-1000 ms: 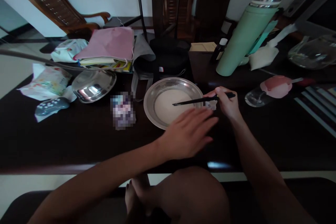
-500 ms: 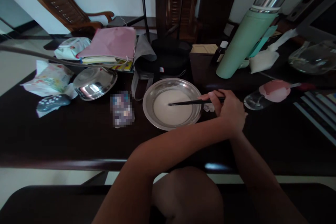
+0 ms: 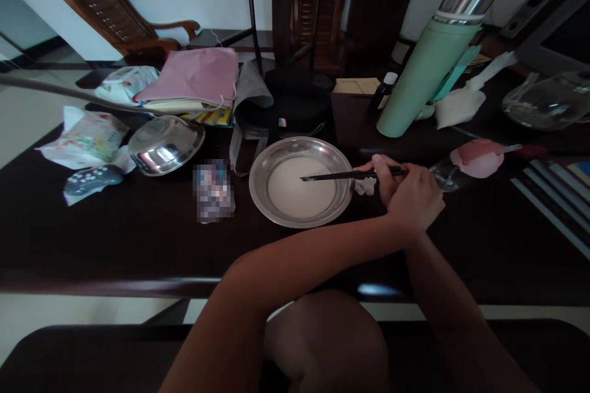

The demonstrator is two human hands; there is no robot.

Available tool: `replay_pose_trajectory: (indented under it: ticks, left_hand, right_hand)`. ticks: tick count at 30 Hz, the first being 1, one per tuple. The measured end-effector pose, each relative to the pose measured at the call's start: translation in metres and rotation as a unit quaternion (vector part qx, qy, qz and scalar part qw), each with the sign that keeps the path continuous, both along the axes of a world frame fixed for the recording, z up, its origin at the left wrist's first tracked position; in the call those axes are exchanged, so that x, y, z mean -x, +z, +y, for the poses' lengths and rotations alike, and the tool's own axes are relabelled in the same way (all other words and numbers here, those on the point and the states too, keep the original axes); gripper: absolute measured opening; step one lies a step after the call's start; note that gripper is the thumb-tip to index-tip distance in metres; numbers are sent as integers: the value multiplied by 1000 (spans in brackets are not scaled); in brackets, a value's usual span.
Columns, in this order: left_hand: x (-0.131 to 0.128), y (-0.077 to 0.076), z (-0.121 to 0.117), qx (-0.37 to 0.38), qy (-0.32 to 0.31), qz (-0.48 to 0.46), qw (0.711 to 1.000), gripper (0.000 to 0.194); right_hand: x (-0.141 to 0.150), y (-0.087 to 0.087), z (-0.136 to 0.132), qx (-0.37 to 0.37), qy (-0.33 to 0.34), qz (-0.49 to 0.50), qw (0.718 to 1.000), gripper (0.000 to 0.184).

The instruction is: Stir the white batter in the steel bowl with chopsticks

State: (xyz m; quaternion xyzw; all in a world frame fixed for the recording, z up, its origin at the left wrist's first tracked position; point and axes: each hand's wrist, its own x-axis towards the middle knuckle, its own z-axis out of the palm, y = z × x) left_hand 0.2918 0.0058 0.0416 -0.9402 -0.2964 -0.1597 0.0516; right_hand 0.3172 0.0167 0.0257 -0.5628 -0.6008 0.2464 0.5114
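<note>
A wide steel bowl [image 3: 258, 193] of milky white liquid [image 3: 299, 196] stands in front of me on the dark table. My right hand [image 3: 383, 177] is closed around a pair of black chopsticks [image 3: 338, 175], just right of the bowl. Their tips reach over the rim to the middle of the liquid. My left arm crosses over, and my left hand [image 3: 417, 199] is wrapped over the right hand and wrist, hiding part of them. Crumpled white tissue [image 3: 365, 186] lies between the bowl and the right hand.
Left of the bowl are a blurred-out packet [image 3: 214, 190], an upturned steel bowl [image 3: 166, 144], a game controller [image 3: 94, 179] and a tissue pack [image 3: 92, 135]. Behind stands a black bag [image 3: 295, 101]. A green thermos [image 3: 417, 73], a pink-lidded cup [image 3: 477, 158] and a glass teapot [image 3: 544, 101] are right.
Both hands have shifted slightly right, turning a little. The chopstick tips have moved a little right and up within the liquid. The view has shifted slightly.
</note>
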Motion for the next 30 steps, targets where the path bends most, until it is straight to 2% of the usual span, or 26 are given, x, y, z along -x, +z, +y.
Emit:
replay_pose_trajectory:
  ticks: [1,3,4,6,8,10,12,15,17,19,21,23,25,27,30]
  left_hand:
    - [15,4,-8,-12,-27,-7,1000,31]
    - [55,9,-25,-70,-136,-40,987,41]
    - [78,9,-33,-102,-183,-61,976,39]
    - [127,6,-48,-120,-227,-125,958,31]
    - [175,0,-60,-81,-203,-195,956,22]
    - [218,-8,-67,-18,-139,-233,962,23]
    - [253,-18,-68,44,-61,-278,958,35]
    - [286,-40,-59,38,46,-387,920,61]
    - [295,-55,-45,68,119,-477,868,65]
    - [296,-65,-27,132,195,-560,795,58]
    - [294,-70,-11,185,245,-620,722,61]
    - [290,-68,1,240,285,-669,644,63]
    - [287,-65,9,282,299,-710,572,64]
    - [285,-64,14,325,287,-737,518,57]
    - [282,-67,15,391,238,-753,472,50]
  right_hand:
    - [3,0,1,2,-17,22,1000,43]
    - [9,-1,5,1,-4,83,997,48]
    - [10,-2,7,-4,13,112,994,49]
    - [10,-3,11,-2,24,152,988,48]
    - [8,-5,13,0,22,186,982,48]
    - [8,-7,13,6,31,207,978,50]
    - [10,-8,12,13,58,201,978,51]
    - [12,-8,11,1,79,171,982,47]
    - [10,-7,12,-15,66,174,982,45]
    - [8,-6,14,-29,44,201,978,47]
    - [6,-6,14,-35,40,225,973,51]
    - [7,-7,14,-23,69,224,972,51]
    - [8,-9,13,-13,106,201,974,47]
    - [8,-9,12,-19,115,175,978,43]
    - [4,-9,13,-48,67,169,982,44]
